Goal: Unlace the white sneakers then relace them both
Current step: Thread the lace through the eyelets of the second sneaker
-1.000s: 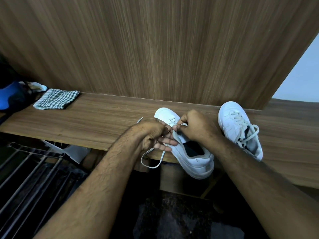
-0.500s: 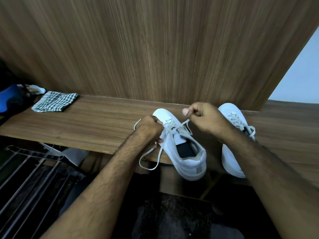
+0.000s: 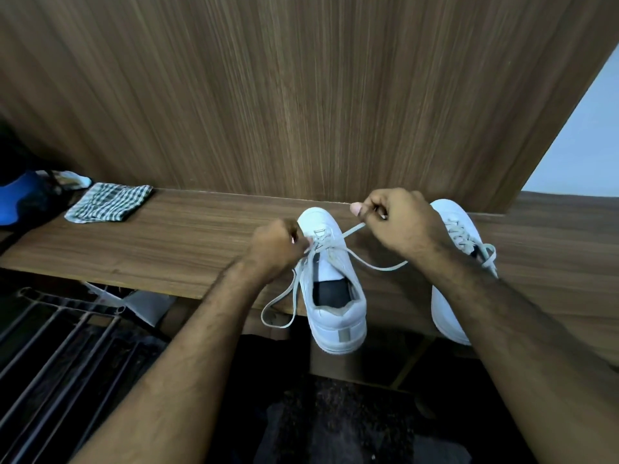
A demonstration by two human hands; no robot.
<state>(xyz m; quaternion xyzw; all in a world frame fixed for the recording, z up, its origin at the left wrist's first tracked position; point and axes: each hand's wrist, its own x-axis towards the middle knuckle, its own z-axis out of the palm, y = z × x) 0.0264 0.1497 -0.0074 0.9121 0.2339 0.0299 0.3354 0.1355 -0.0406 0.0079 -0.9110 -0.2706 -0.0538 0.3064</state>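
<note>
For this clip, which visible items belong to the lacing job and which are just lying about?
Part of the job:
near sneaker, partly laced
its lace, gripped by left hand and right hand
far sneaker, laced

Lying about:
checked cloth on the wooden shelf
blue object
metal rack

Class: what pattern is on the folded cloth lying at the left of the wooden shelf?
A green-and-white check on the folded cloth, clearest in the head view.

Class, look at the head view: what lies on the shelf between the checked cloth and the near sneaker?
Only bare shelf between cloth and sneaker, in the head view.
</note>
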